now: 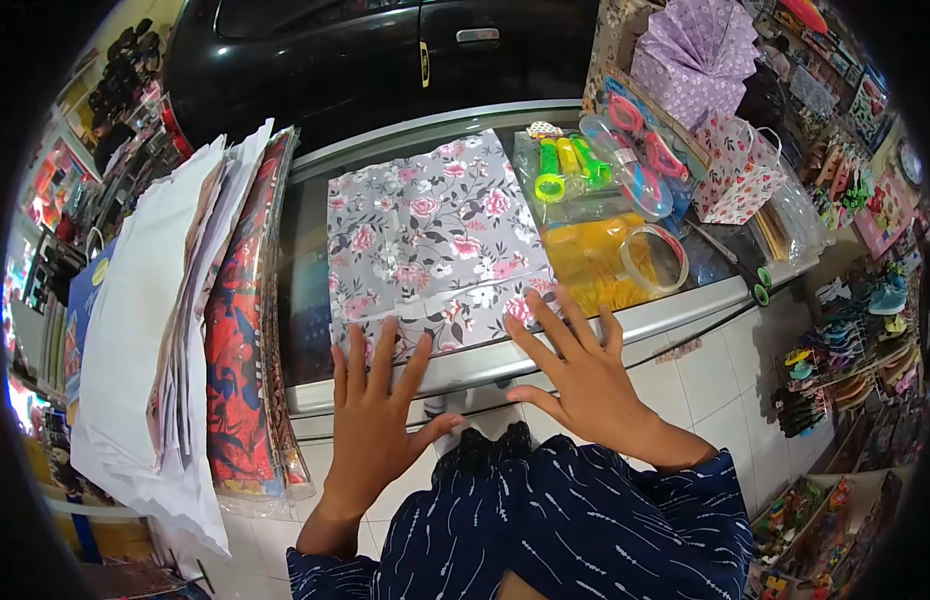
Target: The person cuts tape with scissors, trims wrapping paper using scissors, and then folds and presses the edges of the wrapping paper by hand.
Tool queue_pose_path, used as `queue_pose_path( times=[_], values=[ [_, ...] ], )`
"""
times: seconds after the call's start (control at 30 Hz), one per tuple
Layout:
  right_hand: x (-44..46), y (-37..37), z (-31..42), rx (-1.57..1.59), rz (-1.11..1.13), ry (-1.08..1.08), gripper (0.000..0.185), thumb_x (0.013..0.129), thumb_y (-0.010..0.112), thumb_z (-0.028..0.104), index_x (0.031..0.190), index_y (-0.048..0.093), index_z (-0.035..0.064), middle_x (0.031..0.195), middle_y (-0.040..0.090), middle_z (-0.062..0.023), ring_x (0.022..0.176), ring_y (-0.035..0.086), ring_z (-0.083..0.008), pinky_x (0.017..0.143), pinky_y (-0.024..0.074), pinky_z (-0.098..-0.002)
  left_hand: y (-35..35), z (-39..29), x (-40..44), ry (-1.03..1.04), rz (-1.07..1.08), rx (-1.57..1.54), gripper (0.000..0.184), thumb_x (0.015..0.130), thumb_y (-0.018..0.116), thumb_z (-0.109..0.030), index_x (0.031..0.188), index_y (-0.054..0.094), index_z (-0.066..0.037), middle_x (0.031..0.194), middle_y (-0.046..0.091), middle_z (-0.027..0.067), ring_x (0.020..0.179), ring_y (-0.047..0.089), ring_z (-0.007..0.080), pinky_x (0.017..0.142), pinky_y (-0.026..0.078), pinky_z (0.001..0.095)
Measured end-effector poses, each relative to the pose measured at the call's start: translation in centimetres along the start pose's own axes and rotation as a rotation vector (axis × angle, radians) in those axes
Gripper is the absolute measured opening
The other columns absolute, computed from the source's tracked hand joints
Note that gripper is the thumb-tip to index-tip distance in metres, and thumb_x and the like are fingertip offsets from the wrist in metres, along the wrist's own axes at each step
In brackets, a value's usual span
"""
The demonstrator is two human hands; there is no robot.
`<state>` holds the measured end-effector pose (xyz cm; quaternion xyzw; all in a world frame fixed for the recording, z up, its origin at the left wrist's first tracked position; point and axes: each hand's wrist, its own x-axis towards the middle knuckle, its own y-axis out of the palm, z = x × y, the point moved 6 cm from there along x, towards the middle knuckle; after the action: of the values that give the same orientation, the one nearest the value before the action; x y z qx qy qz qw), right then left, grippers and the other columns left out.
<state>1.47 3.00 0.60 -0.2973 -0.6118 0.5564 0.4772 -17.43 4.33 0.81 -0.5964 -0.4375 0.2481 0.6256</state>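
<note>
A sheet of grey floral paper [435, 230] with pink and white flowers lies flat on the glass counter, with creases across it. My left hand [375, 425] is spread open, its fingertips at the sheet's near left edge. My right hand [585, 375] is also spread, with fingertips at the near right corner of the sheet. Neither hand grips anything. Right of the sheet sit a yellow plastic packet [595, 255], a roll of clear tape [655, 260] and scissors [730, 255] with green and black handles.
A stack of white paper sheets [145, 320] and wrapped red patterned sheets [245, 330] stands at the left. Packaged green and yellow toys [570, 165], a small floral gift bag [735, 170] and a purple paper fan [697, 60] are at the right. Beyond the counter is a black car [375, 60].
</note>
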Motion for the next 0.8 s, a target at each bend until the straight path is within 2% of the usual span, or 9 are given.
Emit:
queue_pose_path(
  times=[0.07, 0.1, 0.23, 0.53, 0.67, 0.77, 0.8],
  values=[
    [-0.3, 0.1, 0.2, -0.007, 0.006, 0.009, 0.068, 0.085, 0.048, 0.055, 0.140, 0.035, 0.0165, 0.145, 0.028, -0.0151, 0.135, 0.024, -0.0336, 0.100, 0.0199, -0.0585, 0.2, 0.1, -0.3, -0.008, -0.014, 0.008, 0.079, 0.072, 0.061, -0.061, 0.135, 0.043, -0.017, 0.144, 0.029, 0.0202, 0.130, 0.023, 0.0506, 0.105, 0.019, 0.0582],
    [-0.5, 0.3, 0.3, 0.016, 0.016, 0.014, 0.068, 0.085, 0.048, 0.054, 0.140, 0.034, 0.0174, 0.146, 0.026, -0.0149, 0.135, 0.022, -0.0341, 0.100, 0.0189, -0.0586, 0.2, 0.0, -0.3, -0.014, 0.017, -0.003, 0.083, 0.071, 0.063, -0.059, 0.137, 0.040, -0.016, 0.147, 0.024, 0.0194, 0.132, 0.018, 0.0500, 0.105, 0.018, 0.0584],
    [-0.6, 0.6, 0.2, -0.011, 0.030, 0.006, 0.068, 0.085, 0.049, 0.054, 0.141, 0.033, 0.0184, 0.147, 0.024, -0.0145, 0.136, 0.020, -0.0340, 0.099, 0.0183, -0.0577, 0.3, 0.1, -0.3, -0.007, 0.038, 0.023, 0.086, 0.069, 0.065, -0.060, 0.137, 0.039, -0.016, 0.147, 0.023, 0.0193, 0.132, 0.017, 0.0504, 0.106, 0.017, 0.0587],
    [-0.5, 0.4, -0.3, -0.022, 0.022, -0.008, 0.067, 0.083, 0.049, 0.056, 0.138, 0.038, 0.0199, 0.144, 0.031, -0.0123, 0.134, 0.025, -0.0312, 0.098, 0.0242, -0.0562, 0.0, 0.1, -0.1, -0.029, 0.049, 0.013, 0.092, 0.061, 0.069, -0.064, 0.137, 0.041, -0.019, 0.147, 0.024, 0.0178, 0.131, 0.016, 0.0526, 0.104, 0.018, 0.0598],
    [0.6, -0.4, -0.2, 0.063, 0.086, 0.011, 0.067, 0.084, 0.049, 0.055, 0.135, 0.042, 0.0129, 0.141, 0.036, -0.0130, 0.132, 0.027, -0.0318, 0.097, 0.0236, -0.0563, -0.3, -0.5, 0.3, -0.037, 0.051, 0.027, 0.093, 0.060, 0.067, -0.068, 0.136, 0.042, -0.022, 0.146, 0.025, 0.0198, 0.130, 0.017, 0.0535, 0.104, 0.018, 0.0611],
    [1.9, -1.4, 1.2, 0.003, 0.056, -0.014, 0.069, 0.085, 0.051, 0.053, 0.137, 0.038, 0.0094, 0.144, 0.032, -0.0116, 0.135, 0.024, -0.0309, 0.100, 0.0184, -0.0561, -0.4, -0.9, 0.2, -0.031, 0.057, 0.064, 0.093, 0.060, 0.065, -0.070, 0.136, 0.042, -0.022, 0.145, 0.025, 0.0215, 0.129, 0.018, 0.0547, 0.103, 0.018, 0.0614],
    [2.3, -1.2, 2.1, 0.084, 0.039, -0.100, 0.070, 0.085, 0.050, 0.053, 0.137, 0.037, 0.0077, 0.144, 0.032, -0.0117, 0.135, 0.024, -0.0299, 0.102, 0.0177, -0.0551, -0.4, -0.9, 0.3, -0.028, 0.057, 0.074, 0.093, 0.060, 0.064, -0.071, 0.137, 0.042, -0.022, 0.145, 0.025, 0.0221, 0.129, 0.018, 0.0551, 0.103, 0.018, 0.0615]
  ],
)
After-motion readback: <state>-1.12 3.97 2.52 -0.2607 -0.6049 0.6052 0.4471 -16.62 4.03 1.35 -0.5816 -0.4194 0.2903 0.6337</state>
